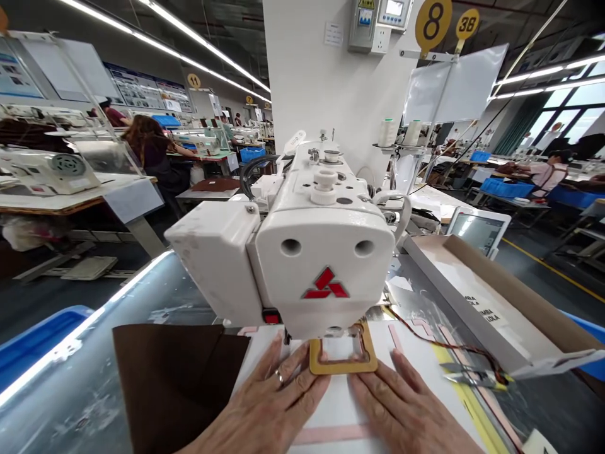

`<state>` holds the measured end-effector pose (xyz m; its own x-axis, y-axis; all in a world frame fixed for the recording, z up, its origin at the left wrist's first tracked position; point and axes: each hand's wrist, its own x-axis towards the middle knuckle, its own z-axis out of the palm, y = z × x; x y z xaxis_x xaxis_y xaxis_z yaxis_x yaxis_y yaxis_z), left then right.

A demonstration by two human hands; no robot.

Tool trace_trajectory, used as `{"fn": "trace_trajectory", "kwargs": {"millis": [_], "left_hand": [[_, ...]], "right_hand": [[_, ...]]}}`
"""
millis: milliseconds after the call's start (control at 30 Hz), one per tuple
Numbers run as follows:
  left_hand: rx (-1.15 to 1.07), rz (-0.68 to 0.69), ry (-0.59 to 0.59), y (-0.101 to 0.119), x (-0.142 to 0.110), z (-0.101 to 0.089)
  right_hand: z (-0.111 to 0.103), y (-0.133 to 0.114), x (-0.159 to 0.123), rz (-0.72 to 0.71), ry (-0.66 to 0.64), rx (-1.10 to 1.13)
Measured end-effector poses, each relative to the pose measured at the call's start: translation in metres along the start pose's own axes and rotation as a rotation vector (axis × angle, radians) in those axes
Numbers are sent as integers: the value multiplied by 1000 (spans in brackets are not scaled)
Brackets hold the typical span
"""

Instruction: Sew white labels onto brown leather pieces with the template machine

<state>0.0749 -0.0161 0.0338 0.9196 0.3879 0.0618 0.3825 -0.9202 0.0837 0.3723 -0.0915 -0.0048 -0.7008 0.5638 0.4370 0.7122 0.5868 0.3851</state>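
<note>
My left hand (276, 403) lies flat with its fingers stretched out on a white sheet (345, 403) that carries pink strips. A ring shows on one of its fingers. Its fingertips reach the left lower side of a tan rectangular frame (343, 366) with a cut-out middle. On the other side my right hand (406, 403) is also spread flat, fingertips at the frame's lower right edge. The frame sits under the head of a white sewing machine (326, 265), which hides its far part. A dark brown piece of material (174, 384) lies left of my left hand.
To the right are thread snips (472, 376), a wire (439, 343) and an open cardboard box (491, 309) with white labels in it. A tablet (477, 230) stands behind the box. At far left is a blue bin (42, 337). Other people work at machines farther back.
</note>
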Motion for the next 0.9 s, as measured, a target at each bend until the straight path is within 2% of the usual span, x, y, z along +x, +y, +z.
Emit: {"fn": "trace_trajectory", "kwargs": {"millis": [200, 433, 633, 900], "left_hand": [[64, 9, 7, -4, 0, 7], [115, 28, 74, -5, -2, 9], [147, 44, 61, -9, 0, 6], [55, -8, 66, -6, 0, 10]], "right_hand": [[2, -5, -4, 23, 17, -33], [2, -2, -3, 63, -9, 83], [8, -5, -6, 30, -34, -33], [13, -10, -15, -1, -57, -89]]}}
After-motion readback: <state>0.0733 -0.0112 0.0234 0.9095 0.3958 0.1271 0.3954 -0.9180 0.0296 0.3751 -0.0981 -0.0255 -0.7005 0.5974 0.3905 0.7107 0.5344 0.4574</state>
